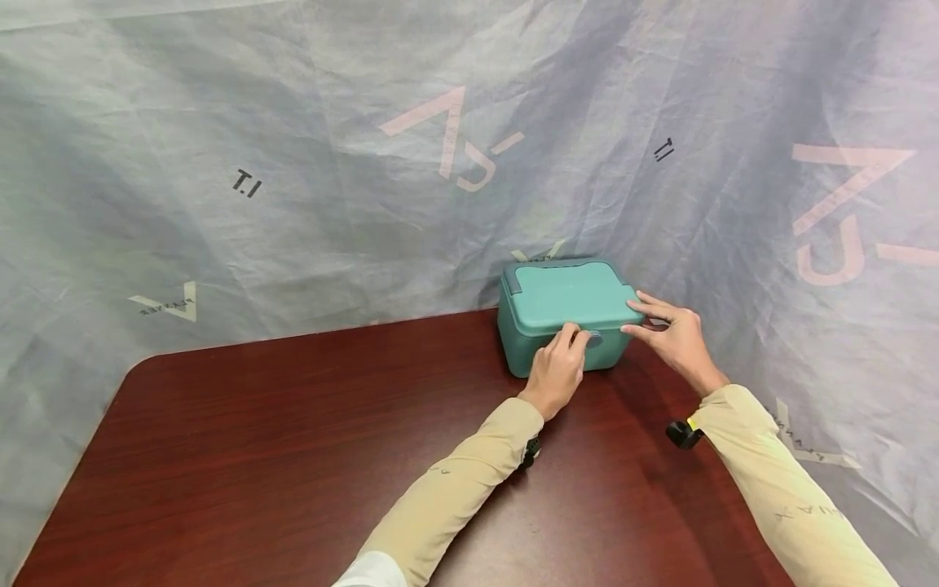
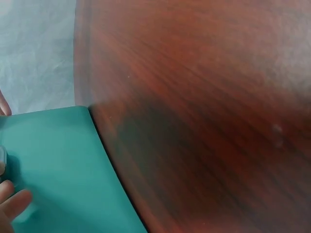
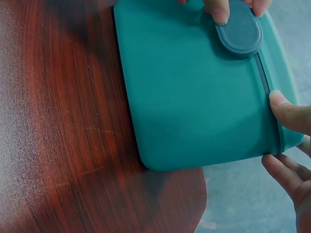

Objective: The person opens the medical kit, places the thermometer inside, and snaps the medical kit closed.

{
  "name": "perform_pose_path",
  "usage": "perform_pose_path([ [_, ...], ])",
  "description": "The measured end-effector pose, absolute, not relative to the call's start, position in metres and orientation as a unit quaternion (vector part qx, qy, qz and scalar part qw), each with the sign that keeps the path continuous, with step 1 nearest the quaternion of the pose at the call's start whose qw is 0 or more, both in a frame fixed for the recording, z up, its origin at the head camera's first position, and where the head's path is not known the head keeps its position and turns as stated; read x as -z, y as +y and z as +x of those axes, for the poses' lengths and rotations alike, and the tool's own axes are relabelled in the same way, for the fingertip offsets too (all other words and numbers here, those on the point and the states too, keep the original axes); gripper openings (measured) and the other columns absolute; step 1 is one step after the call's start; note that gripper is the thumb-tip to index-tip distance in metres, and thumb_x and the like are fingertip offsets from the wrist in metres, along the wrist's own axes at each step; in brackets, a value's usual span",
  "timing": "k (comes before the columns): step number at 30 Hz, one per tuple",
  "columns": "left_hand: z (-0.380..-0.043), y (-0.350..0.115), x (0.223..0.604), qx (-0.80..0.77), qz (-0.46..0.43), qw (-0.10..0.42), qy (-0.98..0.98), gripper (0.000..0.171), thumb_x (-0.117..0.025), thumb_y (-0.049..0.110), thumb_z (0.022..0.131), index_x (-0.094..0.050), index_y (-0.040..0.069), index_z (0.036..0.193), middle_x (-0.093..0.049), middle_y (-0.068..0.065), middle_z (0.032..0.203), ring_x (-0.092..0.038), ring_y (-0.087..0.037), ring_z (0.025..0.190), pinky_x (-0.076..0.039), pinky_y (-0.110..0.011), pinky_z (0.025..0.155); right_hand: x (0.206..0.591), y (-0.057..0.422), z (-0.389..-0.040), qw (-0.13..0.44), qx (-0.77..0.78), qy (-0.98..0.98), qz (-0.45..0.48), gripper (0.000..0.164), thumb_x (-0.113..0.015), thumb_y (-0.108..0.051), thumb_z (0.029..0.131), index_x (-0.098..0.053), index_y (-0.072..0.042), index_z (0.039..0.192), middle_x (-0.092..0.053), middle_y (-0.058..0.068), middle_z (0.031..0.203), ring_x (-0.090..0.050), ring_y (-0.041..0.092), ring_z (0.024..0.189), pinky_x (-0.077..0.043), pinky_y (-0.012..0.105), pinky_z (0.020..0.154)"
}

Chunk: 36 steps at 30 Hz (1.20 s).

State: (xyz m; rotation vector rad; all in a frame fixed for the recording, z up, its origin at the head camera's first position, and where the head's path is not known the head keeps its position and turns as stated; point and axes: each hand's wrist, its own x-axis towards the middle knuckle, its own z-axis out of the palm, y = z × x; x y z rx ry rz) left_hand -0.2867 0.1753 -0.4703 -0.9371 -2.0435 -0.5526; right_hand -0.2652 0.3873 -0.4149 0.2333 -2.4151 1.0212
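A teal lidded box (image 1: 526, 355) stands at the back right of the table, its lid (image 1: 568, 293) lying over the top. On the front sits a rounded blue-grey latch (image 3: 240, 31). My left hand (image 1: 557, 367) pinches this latch, thumb on its lower edge and a fingertip at the upper one. At the box's right front corner, my right hand (image 1: 678, 336) grips the lid's edge. Its thumb (image 3: 279, 99) presses by the front seam, while the other fingers lie around the side. In the left wrist view, only fingertips (image 2: 17, 204) of the left hand show near the latch.
A dark red-brown wooden table (image 1: 257, 440) carries the box. Pale grey printed cloth (image 1: 330, 163) hangs behind the table and along its right side, close to the box. A grey handle (image 1: 513, 281) frames the lid's left and rear edges.
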Motion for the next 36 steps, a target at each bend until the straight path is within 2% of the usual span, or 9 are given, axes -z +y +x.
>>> perform_pose_path([
  [4, -0.286, 0.176, 0.468, 0.234, -0.368, 0.377, -0.817, 0.022, -0.061, 0.007, 0.089, -0.061, 0.012, 0.110, -0.051, -0.004, 0.107, -0.059, -0.009, 0.077, -0.045, -0.017, 0.051, 0.414, 0.387, -0.265, 0.251, -0.373, -0.889, 0.081, 0.044, -0.079, -0.008, 0.075, -0.067, -0.006, 0.118, -0.054, 0.010, 0.134, -0.062, 0.029, 0.102, -0.052, 0.028, 0.078],
  [9, -0.284, 0.172, 0.466, 0.255, -0.360, 0.359, -0.822, 0.023, -0.064, 0.012, 0.089, -0.061, 0.011, 0.111, -0.050, -0.004, 0.109, -0.061, -0.010, 0.080, -0.049, -0.019, 0.055, 0.415, 0.387, -0.266, 0.245, -0.380, -0.888, 0.086, 0.044, -0.078, -0.009, 0.077, -0.066, -0.006, 0.120, -0.052, 0.011, 0.135, -0.062, 0.029, 0.104, -0.052, 0.024, 0.079],
  [15, -0.285, 0.168, 0.465, 0.274, -0.362, 0.364, -0.813, 0.022, -0.064, 0.013, 0.088, -0.061, 0.010, 0.110, -0.050, -0.005, 0.109, -0.061, -0.010, 0.076, -0.048, -0.019, 0.053, 0.414, 0.390, -0.266, 0.237, -0.385, -0.888, 0.080, 0.044, -0.077, -0.011, 0.078, -0.065, -0.006, 0.121, -0.052, 0.008, 0.136, -0.061, 0.030, 0.105, -0.048, 0.012, 0.077],
  [22, -0.287, 0.160, 0.463, 0.300, -0.358, 0.366, -0.805, 0.017, -0.063, 0.012, 0.090, -0.063, 0.010, 0.106, -0.052, -0.004, 0.106, -0.063, -0.009, 0.077, -0.047, -0.016, 0.054, 0.409, 0.390, -0.266, 0.213, -0.397, -0.890, 0.067, 0.045, -0.076, -0.014, 0.079, -0.065, -0.009, 0.123, -0.050, 0.009, 0.138, -0.060, 0.031, 0.105, -0.048, 0.012, 0.077],
  [26, -0.286, 0.156, 0.459, 0.327, -0.354, 0.371, -0.794, 0.015, -0.063, 0.010, 0.088, -0.065, 0.010, 0.103, -0.054, -0.003, 0.102, -0.064, -0.009, 0.077, -0.048, -0.016, 0.055, 0.399, 0.384, -0.257, 0.201, -0.401, -0.892, 0.063, 0.045, -0.075, -0.009, 0.081, -0.063, -0.004, 0.124, -0.048, 0.014, 0.139, -0.059, 0.033, 0.105, -0.046, 0.011, 0.077],
  [31, -0.283, 0.147, 0.451, 0.338, -0.355, 0.380, -0.785, 0.011, -0.061, 0.010, 0.089, -0.065, 0.010, 0.099, -0.055, -0.002, 0.101, -0.059, -0.008, 0.067, -0.042, -0.013, 0.049, 0.405, 0.391, -0.262, 0.189, -0.401, -0.895, 0.052, 0.046, -0.073, -0.011, 0.083, -0.061, -0.008, 0.127, -0.047, 0.013, 0.140, -0.057, 0.031, 0.109, -0.045, 0.009, 0.078],
  [36, -0.285, 0.134, 0.443, 0.358, -0.343, 0.381, -0.780, 0.012, -0.059, 0.010, 0.090, -0.065, 0.010, 0.100, -0.056, -0.003, 0.102, -0.048, -0.006, 0.055, -0.032, -0.012, 0.043, 0.405, 0.394, -0.264, 0.189, -0.399, -0.896, 0.049, 0.046, -0.072, -0.017, 0.084, -0.060, -0.009, 0.128, -0.048, 0.011, 0.139, -0.055, 0.029, 0.113, -0.046, 0.008, 0.076],
])
